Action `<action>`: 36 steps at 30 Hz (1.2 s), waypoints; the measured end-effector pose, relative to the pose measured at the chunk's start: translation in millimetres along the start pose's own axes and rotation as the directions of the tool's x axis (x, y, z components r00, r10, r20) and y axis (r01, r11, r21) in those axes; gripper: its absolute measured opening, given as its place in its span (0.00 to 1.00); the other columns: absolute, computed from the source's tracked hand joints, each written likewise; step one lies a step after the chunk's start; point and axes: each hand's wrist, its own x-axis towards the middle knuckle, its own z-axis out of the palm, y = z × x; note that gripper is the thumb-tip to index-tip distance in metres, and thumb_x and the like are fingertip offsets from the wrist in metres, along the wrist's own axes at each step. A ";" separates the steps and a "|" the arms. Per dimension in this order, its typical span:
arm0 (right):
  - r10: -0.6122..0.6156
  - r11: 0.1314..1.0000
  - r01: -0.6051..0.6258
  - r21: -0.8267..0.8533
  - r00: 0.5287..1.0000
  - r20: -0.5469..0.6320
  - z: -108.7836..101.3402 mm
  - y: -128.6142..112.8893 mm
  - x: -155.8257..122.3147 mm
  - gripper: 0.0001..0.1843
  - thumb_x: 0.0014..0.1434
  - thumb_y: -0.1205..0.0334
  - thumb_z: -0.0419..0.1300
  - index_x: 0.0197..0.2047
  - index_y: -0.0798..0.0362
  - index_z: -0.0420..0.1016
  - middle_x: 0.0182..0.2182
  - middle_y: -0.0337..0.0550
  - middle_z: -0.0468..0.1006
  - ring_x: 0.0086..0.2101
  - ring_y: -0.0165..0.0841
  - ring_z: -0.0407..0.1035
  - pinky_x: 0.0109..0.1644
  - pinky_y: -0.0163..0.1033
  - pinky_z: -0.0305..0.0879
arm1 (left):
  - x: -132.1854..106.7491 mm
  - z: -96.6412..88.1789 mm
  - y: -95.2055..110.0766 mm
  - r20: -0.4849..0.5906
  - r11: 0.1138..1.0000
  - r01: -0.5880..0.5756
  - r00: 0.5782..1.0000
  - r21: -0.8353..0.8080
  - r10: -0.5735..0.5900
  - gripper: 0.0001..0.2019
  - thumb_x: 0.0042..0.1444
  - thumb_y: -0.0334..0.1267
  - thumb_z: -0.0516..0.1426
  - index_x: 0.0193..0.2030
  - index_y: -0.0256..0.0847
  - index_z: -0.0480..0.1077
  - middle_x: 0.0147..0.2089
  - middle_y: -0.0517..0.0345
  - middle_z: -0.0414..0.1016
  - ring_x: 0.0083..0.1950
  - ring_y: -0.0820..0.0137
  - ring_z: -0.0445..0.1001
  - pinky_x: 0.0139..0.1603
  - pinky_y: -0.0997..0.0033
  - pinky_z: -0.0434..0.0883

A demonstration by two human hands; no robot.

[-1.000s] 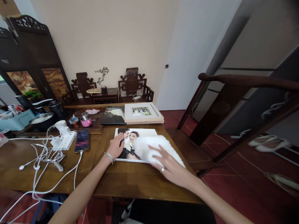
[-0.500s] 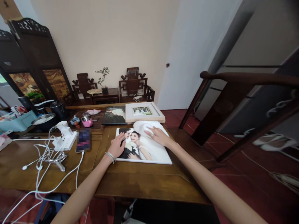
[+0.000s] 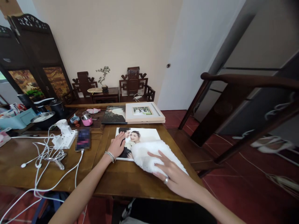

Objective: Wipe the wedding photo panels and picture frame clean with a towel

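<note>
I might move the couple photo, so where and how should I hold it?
I'd pinch the photo by its left edge, coming from the left: it lies flat, the left hand rests on that side, and the white cloth covers its near right corner.

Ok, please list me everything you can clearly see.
table: 1, brown, centre
cloth: 1, white, over photo panel
photo panel: 1, multicoloured, table's front
framed picture: 1 showing, whitish, table's back
dark print: 1, blackish, table's back
phone: 1, dark, mid-table
power strip: 1, white, left
cables: several, white, left
mug: 1, pink, left
box: 1, teal, left
chairs: 3, brown, back and right
bonsai: 1, green, back
screen: 1, brown, back left
fridge: 1, grey, right
left hand: 1, bare, on panel
right hand: 1, bare, on cloth
</note>
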 end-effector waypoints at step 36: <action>-0.021 0.980 0.011 -0.198 0.999 -0.047 -0.1 50.5 102.1 0.21 0.64 0.52 0.46 0.49 0.53 0.74 0.56 0.55 0.68 0.63 0.45 0.47 0.63 0.60 0.39 | 4.2 1.9 -9.0 -0.012 1.000 -0.002 1.000 -0.025 0.002 0.20 0.63 0.36 0.44 0.61 0.41 0.61 0.66 0.52 0.57 0.68 0.66 0.52 0.66 0.56 0.53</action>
